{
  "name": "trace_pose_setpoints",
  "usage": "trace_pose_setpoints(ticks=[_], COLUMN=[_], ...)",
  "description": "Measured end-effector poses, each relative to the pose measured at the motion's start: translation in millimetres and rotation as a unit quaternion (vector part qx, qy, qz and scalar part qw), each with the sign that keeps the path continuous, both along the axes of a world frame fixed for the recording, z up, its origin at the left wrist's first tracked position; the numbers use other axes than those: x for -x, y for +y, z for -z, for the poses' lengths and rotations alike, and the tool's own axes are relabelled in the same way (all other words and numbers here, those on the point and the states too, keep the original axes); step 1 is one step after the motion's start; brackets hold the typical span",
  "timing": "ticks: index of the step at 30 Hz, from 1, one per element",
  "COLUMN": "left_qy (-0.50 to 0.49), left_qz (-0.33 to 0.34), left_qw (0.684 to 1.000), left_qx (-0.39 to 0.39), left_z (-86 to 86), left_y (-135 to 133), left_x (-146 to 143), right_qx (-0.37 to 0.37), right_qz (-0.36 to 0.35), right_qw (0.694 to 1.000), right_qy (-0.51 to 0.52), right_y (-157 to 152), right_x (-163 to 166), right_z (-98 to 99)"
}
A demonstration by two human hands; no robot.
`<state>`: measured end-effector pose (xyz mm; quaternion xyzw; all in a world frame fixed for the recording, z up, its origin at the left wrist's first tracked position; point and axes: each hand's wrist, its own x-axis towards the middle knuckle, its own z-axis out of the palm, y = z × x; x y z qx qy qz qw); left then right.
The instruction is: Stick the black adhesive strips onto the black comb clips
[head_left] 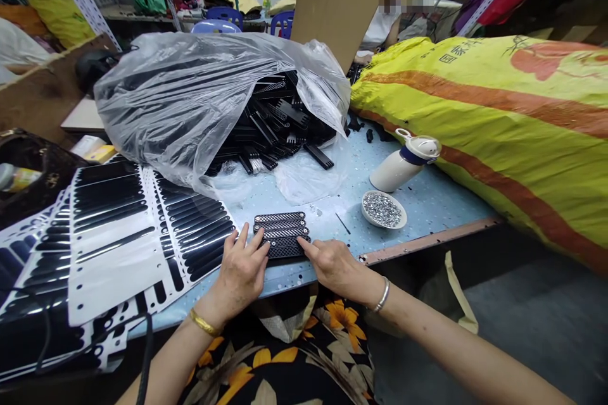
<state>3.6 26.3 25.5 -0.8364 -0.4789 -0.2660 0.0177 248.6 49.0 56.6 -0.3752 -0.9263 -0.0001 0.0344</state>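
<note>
Four black comb strips [280,234] lie side by side in a short stack of rows on the pale blue surface [427,202], close to its near edge and directly in front of the person. Each strip has its long axis running left to right, roughly parallel to that edge, with the rows stepping away from the person. The left hand [242,269] rests flat at the left ends of the strips, fingers spread and extended, fingertips touching the nearest rows — its grip is released, pressing rather than grasping. The right hand [335,262] comes in from the right, index finger stretched onto the right end of the nearest strip, its grip likewise released with nothing enclosed. A gold bracelet sits on the left wrist, a silver bangle on the right. Left of the hands lie white sheets [118,247] carrying rows of black strips. Behind, a clear plastic bag [190,88] spills a heap of black comb parts onto the surface. To the right stand a small white bowl [384,210] of shiny bits and a white bottle [403,161] lying tilted against a large yellow sack [498,120].
</note>
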Motion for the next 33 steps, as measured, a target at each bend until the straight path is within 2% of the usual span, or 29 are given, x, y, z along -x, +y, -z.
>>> trace_pose_setpoints(ticks=[7, 13, 21, 33], left_qy=[-0.001, -0.001, 0.012, 0.035], left_qz=[0.010, 0.011, 0.002, -0.021], left_qw=[1.000, 1.000, 1.000, 0.999], left_qx=[-0.021, -0.021, 0.001, -0.005], left_z=[6.0, 5.8, 6.6, -2.8], left_y=[1, 2, -1, -5], left_x=[1, 2, 5, 17], right_qx=[-0.031, -0.044, -0.042, -0.071], right_qz=[-0.011, 0.004, -0.014, -0.027], right_qw=[0.999, 0.999, 0.999, 0.997], right_qy=[-0.034, -0.028, 0.000, 0.030], right_y=[-2, -2, 5, 3], right_x=[-10, -19, -18, -18], right_z=[-0.9, 7.0, 16.8, 17.4])
